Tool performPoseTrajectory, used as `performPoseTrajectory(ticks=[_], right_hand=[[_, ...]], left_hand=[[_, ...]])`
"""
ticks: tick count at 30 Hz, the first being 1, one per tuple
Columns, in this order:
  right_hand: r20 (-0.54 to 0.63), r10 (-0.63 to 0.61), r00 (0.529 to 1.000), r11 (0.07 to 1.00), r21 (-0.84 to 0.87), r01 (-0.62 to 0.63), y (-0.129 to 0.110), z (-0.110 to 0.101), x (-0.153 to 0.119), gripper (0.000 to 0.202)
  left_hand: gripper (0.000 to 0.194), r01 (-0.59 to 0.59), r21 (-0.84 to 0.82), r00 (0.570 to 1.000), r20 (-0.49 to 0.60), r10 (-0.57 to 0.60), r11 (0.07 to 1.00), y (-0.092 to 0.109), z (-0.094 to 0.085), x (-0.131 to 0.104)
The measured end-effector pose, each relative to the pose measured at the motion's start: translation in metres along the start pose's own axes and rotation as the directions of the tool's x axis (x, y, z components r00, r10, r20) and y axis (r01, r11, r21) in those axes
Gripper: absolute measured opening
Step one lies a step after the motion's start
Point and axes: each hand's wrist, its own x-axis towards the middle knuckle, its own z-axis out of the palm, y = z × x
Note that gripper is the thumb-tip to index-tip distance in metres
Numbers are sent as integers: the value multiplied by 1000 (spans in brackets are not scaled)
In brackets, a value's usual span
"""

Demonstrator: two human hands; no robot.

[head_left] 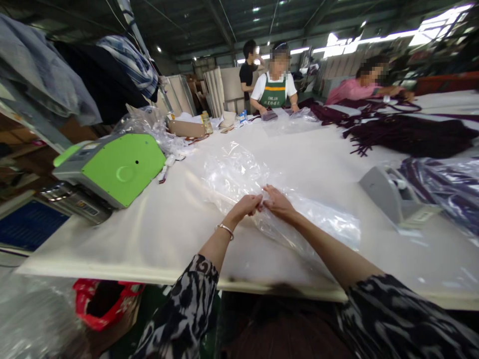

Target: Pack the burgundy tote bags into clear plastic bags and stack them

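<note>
A clear plastic bag [239,172] lies spread across the white table [157,239] in front of me, one part reaching away and another toward the right. My left hand [250,205], with a bracelet at the wrist, has its fingers closed on the plastic near the middle. Close beside it, my right hand [276,202] pinches the same bag between thumb and fingers. The two hands nearly touch.
A green and grey machine [123,169] and a steel flask [80,202] stand at left. On the right are a grey dispenser [398,197], plastic-wrapped dark goods [445,184] and dark red fringed fabric [407,134]. Several people are across the table.
</note>
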Motion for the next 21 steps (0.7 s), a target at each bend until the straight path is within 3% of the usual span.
performPoseTrajectory(ticks=[4, 7, 11, 16, 19, 21], right_hand=[[-148, 103, 984, 972, -195, -131, -13, 10, -5, 61], [-195, 189, 962, 935, -265, -237, -20, 9, 3, 64], [-120, 379, 918, 885, -244, -397, -17, -5, 29, 70], [20, 404, 915, 892, -229, -389, -6, -11, 58, 62], [35, 430, 902, 886, -207, -415, 1, -11, 70, 57], [19, 470, 882, 870, -180, -460, 10, -14, 77, 57]], left_hand=[[56, -7, 72, 997, -76, 12, 997, 4, 7, -1], [53, -24, 138, 979, -199, 51, 990, 6, 21, -17], [46, -64, 141, 945, -309, 106, 988, -2, 43, -53], [45, -273, 9, 887, -384, 256, 962, -14, 58, -92], [49, -352, 21, 865, -376, 334, 936, -21, 55, -138], [50, -361, 79, 860, -357, 365, 929, -33, 48, -190]])
